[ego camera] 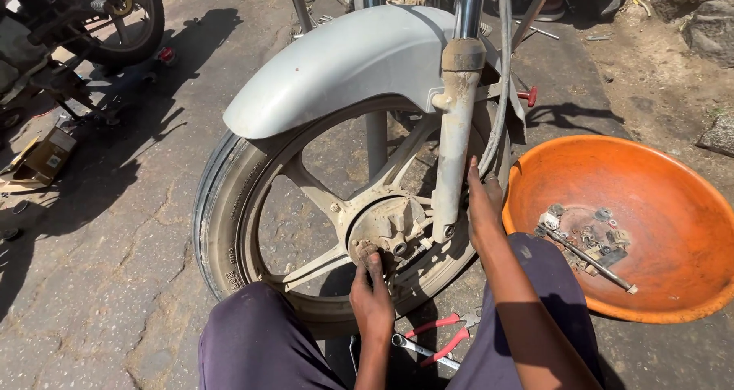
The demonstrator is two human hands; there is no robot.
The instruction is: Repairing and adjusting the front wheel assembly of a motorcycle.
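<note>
Motorcycle front wheel [252,206] stands upright right in front of you on cracked, sunlit asphalt [99,283], its dusty tyre on the ground between your knees and its pale spokes running in to the hub [386,229]. Over the tyre curves a grey mudguard [344,69], and a grimy fork leg [455,145] drops from it to the axle on the side nearest you. You are outdoors, in hard sun with sharp shadows; bare dirt and stones lie along the far right edge of the paving. A big orange bowl [657,199] sits on the ground just right of the wheel, with small nuts, washers and a long thin rod [592,261] gathered in its bottom. Part of another wheel [126,19] shows at the top left, well apart, and a cardboard box [46,157] lies below it at the left edge. Red-handled pliers [443,336] and a spanner [417,349] lie on the ground between your legs, just below the tyre. Your left hand [372,298] reaches up to the hub, fingertips pressed against its lower edge, gripping nothing you can see. Your right hand [483,206] rests open behind the fork leg, fingers pointing up along it, palm against the wheel's rim side
</note>
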